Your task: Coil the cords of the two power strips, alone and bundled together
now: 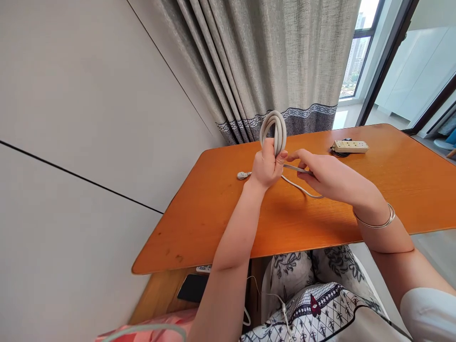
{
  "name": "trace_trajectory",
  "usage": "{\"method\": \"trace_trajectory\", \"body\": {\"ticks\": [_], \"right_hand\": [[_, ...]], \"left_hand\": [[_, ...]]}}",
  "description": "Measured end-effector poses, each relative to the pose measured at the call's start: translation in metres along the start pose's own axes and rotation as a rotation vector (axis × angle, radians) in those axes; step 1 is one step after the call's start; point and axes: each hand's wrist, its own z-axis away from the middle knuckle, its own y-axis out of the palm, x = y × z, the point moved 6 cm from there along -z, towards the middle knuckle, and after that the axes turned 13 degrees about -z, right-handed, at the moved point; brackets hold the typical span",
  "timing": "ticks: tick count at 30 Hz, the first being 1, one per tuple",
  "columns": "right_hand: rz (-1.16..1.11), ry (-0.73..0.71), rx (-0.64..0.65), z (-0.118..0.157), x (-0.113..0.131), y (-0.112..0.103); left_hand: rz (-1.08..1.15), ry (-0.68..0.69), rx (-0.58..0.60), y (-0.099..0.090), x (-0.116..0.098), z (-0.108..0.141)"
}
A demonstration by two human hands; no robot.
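A bundle of looped white cable (280, 130) stands upright out of my left hand (266, 166), whose fingers are wrapped round its lower part. From there a length of the same cable runs to my right hand (317, 171), which pinches it between thumb and fingers just to the right. Another stretch of cable hangs in a curve below, near the tabletop. The white plug (243, 175) rests on the orange-brown table (206, 213), left of my left wrist.
A cream power strip (350, 147) with a dark cord lies at the table's back right. Grey curtains (292, 57) hang behind the table, and a pale wall is on the left. Below the front edge, a black phone (193, 288) lies on a wooden surface.
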Motion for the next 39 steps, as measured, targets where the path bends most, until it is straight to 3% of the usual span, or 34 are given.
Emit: {"method": "trace_trajectory", "body": {"ticks": [5,9,12,15,20,25,28,30,33,36,39], "right_hand": [[0.211,0.169,0.041,-0.001,-0.018,-0.015],[0.232,0.065,-0.161,-0.001,-0.016,-0.028],[0.228,-0.069,-0.382,0.0,-0.005,-0.036],[0.267,-0.138,-0.487,-0.001,-0.002,-0.037],[0.312,-0.184,-0.558,-0.003,-0.012,-0.044],[0.22,-0.223,-0.508,-0.014,-0.031,-0.044],[0.077,-0.24,-0.529,-0.021,-0.042,-0.04],[-0.053,-0.242,-0.524,-0.026,-0.047,-0.033],[-0.25,-0.189,-0.41,-0.035,-0.05,-0.016],[-0.335,-0.103,-0.269,-0.042,-0.05,0.003],[-0.277,-0.063,-0.138,-0.049,-0.052,0.021]], "left_hand": [[-0.168,0.062,0.086,0.0,-0.011,-0.004],[-0.166,0.058,0.147,-0.002,-0.015,-0.005],[-0.013,0.017,0.216,0.001,-0.014,-0.004],[0.136,-0.026,0.297,0.004,-0.019,-0.002],[0.297,-0.064,0.471,0.009,-0.039,0.001],[0.654,-0.188,0.676,0.016,-0.049,0.013],[0.821,-0.297,0.618,0.011,-0.043,0.016],[0.906,-0.407,0.483,0.005,-0.035,0.015],[0.968,-0.535,0.234,-0.005,-0.028,0.01],[0.99,-0.54,0.057,-0.015,-0.029,0.002],[1.003,-0.488,-0.073,-0.025,-0.027,-0.006]]}}
